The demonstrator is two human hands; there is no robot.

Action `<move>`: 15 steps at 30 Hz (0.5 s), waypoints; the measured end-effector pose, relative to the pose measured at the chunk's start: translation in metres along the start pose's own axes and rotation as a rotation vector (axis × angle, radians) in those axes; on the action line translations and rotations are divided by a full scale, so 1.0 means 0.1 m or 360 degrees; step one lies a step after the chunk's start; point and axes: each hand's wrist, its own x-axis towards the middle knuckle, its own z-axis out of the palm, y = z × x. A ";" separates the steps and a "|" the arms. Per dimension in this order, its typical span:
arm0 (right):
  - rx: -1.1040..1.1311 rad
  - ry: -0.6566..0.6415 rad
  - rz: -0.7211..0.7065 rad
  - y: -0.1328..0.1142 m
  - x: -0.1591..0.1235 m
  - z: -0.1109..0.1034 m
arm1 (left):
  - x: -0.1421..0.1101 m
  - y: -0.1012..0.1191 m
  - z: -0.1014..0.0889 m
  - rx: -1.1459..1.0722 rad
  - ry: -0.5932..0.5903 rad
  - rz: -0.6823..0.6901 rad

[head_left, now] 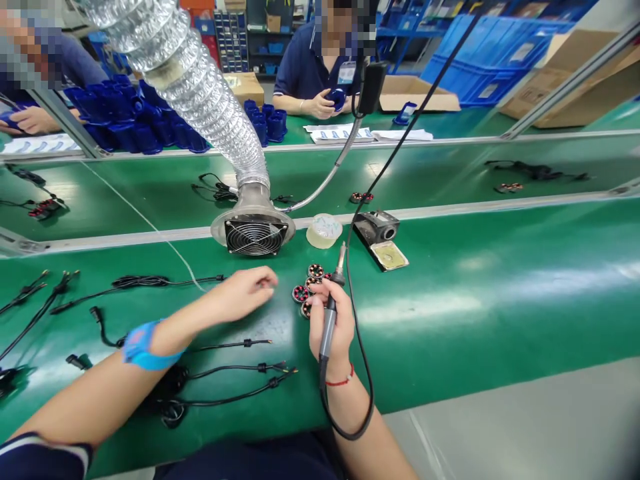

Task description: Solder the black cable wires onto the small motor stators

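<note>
My right hand (336, 317) is wrapped round the grey grip of a soldering iron (327, 330), its metal tip pointing up and away from me. Just beyond those fingers lies a cluster of small round motor stators (301, 293) with copper and red windings, partly covered by the hand. To their left, my left hand (245, 293) hovers over the bench with its fingers curled in; whatever they may hold is hidden. A blue wrist strap (153, 347) circles my left wrist. Several black cables (235, 369) with bared wire ends lie below and left of that hand.
A fume duct with a fan grille (255, 237) stands ahead. Beside it are a roll of clear tape (324, 231) and an iron stand with a sponge (390, 255). The iron's black cord (356, 300) hangs across the view. Co-workers (320, 67) sit opposite, behind blue plastic parts (125, 120).
</note>
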 end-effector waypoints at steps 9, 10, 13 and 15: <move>0.0018 -0.0130 -0.0067 -0.13 -0.07 0.07 | 0.12 -0.97 -1.38 -0.0056 0.0546 -0.0559; 0.0010 -0.0148 -0.0087 -0.13 -0.08 0.09 | 0.33 -1.05 -1.38 -0.0045 0.0599 -0.0539; -0.0054 -0.0200 -0.0146 -0.12 -0.07 0.11 | 1.00 -1.14 -1.32 -0.0030 0.0636 -0.0417; -0.0131 -0.0204 -0.0190 -0.10 -0.05 0.11 | 1.36 -1.11 -1.27 -0.0066 0.0624 -0.0244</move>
